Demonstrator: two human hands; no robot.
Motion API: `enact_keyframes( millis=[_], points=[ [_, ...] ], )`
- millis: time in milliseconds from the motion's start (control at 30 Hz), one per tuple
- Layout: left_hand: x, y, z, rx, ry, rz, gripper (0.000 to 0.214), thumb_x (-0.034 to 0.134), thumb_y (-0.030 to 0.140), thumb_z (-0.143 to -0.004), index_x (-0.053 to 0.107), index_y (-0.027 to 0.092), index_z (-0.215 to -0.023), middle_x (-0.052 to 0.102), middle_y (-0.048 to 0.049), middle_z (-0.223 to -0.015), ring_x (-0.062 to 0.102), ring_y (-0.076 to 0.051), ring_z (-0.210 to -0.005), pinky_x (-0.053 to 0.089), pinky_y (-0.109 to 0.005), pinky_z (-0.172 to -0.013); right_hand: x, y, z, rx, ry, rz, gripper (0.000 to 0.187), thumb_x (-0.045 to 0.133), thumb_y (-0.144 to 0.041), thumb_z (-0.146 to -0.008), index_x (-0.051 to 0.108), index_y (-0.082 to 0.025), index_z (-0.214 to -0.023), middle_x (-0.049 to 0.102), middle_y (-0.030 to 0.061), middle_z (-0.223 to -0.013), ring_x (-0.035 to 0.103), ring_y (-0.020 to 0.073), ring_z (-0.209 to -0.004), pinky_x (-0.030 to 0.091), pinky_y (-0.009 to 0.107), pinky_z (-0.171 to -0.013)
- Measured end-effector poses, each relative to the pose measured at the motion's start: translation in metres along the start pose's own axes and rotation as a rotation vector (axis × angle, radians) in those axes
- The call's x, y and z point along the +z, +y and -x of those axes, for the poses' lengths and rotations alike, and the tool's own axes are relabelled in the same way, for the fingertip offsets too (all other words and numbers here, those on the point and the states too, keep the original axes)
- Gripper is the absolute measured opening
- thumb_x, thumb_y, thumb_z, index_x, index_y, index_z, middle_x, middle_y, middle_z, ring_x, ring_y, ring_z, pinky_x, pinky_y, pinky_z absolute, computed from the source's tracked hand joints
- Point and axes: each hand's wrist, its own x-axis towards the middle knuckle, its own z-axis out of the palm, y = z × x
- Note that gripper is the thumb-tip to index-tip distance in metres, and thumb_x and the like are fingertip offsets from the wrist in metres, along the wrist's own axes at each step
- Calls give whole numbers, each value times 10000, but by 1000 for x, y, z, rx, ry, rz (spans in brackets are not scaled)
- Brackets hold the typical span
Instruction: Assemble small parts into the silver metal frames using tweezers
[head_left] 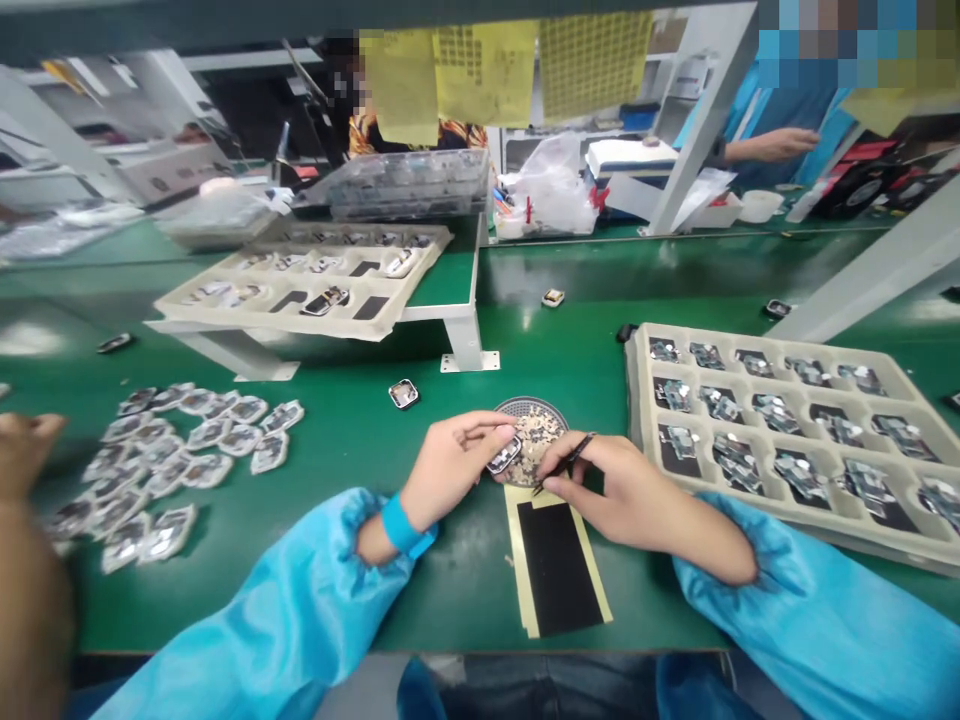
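Note:
My left hand [446, 468] pinches a small square watch case [505, 456] with rounded corners, a pale rim and electronics inside, over the left side of a round grey dish [553, 408]. Many tiny tan and dark parts [537, 430] lie in that dish. In my right hand [626, 490] is a pair of black tweezers [577, 452]. Their tips point down at the dish's near right edge, just above a black pad [562, 570] with yellow borders. Whether the tips grip a part is too small to tell.
Several similar cases [169, 455] lie at left, beside another person's arm [30, 520]. One more case [403, 393] lies behind my left hand. Circuit boards fill a compartment tray [641, 400] at right. Another tray [277, 325] rests on a raised stand [463, 335].

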Motion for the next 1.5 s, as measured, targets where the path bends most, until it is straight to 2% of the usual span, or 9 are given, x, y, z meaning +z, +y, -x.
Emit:
enact_keyframes(
  millis=[67, 233, 400, 533, 667, 767, 900, 1100, 1500],
  points=[
    [-4, -4, 4, -44, -1, 39, 342, 723, 436, -855, 719, 156, -1052, 730, -35, -708, 682, -153, -551, 466, -189, -407, 0, 0, 0, -6, -2, 2, 93, 628, -190, -923, 682, -209, -996, 740, 24, -925, 684, 154, -766, 549, 268, -702],
    [-5, -5, 8, -132, -28, 121, 350, 731, 479, -834, 672, 167, -979, 733, -36, -712, 711, -192, -569, 508, -216, -403, -1, 1, 0, 46, -25, 10, 107, 632, -198, -922, 687, -230, -1008, 744, 13, -931, 694, 162, -785, 560, 281, -719],
    [0, -6, 10, -76, 22, 13, 295, 726, 424, -843, 755, 181, -1008, 710, -13, -627, 625, -132, -493, 455, -187, -377, -1, 3, 0, 33, -40, 17, 98, 624, -217, -937, 682, -232, -1014, 741, 17, -937, 685, 162, -777, 556, 283, -717],
    [3, -8, 10, -63, 28, 84, 276, 737, 406, -824, 770, 182, -982, 763, -36, -743, 673, -160, -569, 580, -255, -495, -3, -1, 0, 19, -26, -19, 68, 619, -237, -948, 678, -225, -980, 740, 27, -918, 693, 176, -806, 573, 304, -750],
    [6, -8, 12, -66, 26, 132, 275, 765, 379, -793, 738, 176, -977, 759, -45, -785, 688, -165, -613, 611, -272, -523, -8, -9, 2, -92, 117, -113, 41, 633, -201, -942, 655, -231, -960, 742, 35, -919, 716, 194, -882, 592, 346, -821],
    [8, -9, 14, -61, 23, 129, 279, 801, 320, -753, 691, 174, -963, 747, -45, -806, 689, -156, -626, 606, -253, -528, -9, -9, 3, -217, 249, -111, 143, 643, -124, -916, 644, -236, -1004, 746, 55, -958, 722, 215, -929, 601, 384, -841],
    [8, -11, 16, -59, 37, 111, 238, 772, 279, -770, 660, 178, -955, 747, -44, -820, 697, -151, -596, 599, -252, -525, -6, -2, 1, -353, 337, -23, 236, 662, -74, -875, 671, -236, -1046, 760, 76, -988, 729, 239, -955, 618, 409, -828],
    [8, -12, 14, -64, 26, 67, 234, 723, 288, -813, 660, 184, -1012, 742, -35, -763, 719, -166, -571, 455, -178, -375, -2, 5, -3, -402, 302, 61, 273, 664, -53, -875, 700, -236, -1074, 774, 67, -1021, 727, 223, -980, 615, 400, -854],
    [8, -14, 15, -46, 23, 91, 225, 715, 270, -834, 659, 171, -1028, 753, -39, -786, 730, -164, -588, 492, -181, -414, 1, 8, -4, -416, 293, 117, 312, 665, -35, -870, 688, -242, -1101, 768, 59, -1044, 716, 222, -983, 602, 413, -862]
  ],
)
